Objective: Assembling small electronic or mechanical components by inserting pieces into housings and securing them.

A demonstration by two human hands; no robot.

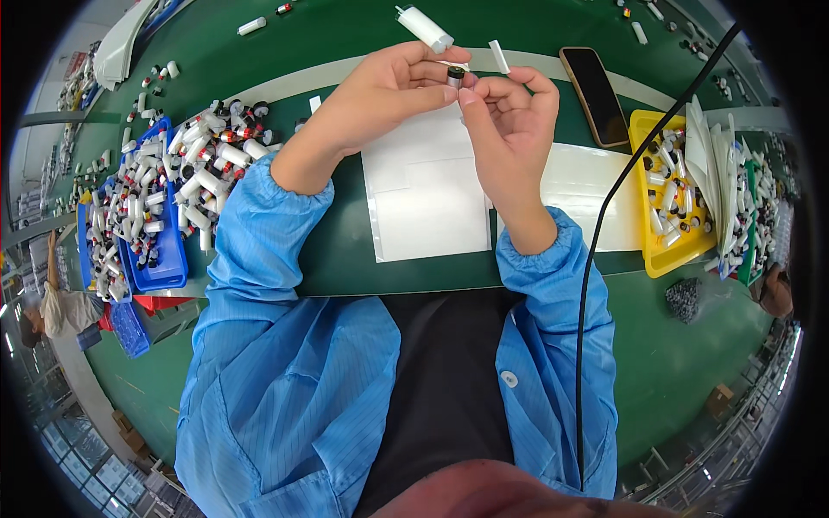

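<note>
Over the far part of the bench, my left hand (pixel 393 91) and my right hand (pixel 515 116) meet with bent fingers. Pinched between their fingertips is a small cylinder with a black top (pixel 455 74); its lower part is partly hidden by the fingers. Just beyond my left fingers is a white tube (pixel 424 28) with a thin tip. A narrow white strip (pixel 499 57) is close to my right index finger; whether the finger touches it I cannot tell. Below the hands lie white sheets (pixel 429 207).
Blue trays (pixel 162 274) heaped with white, black and red small cylinders stand at left, with a loose pile beside them. A phone (pixel 596 97) lies to the right, near a yellow tray (pixel 678 257) of similar parts. A black cable (pixel 604 207) crosses over my right side.
</note>
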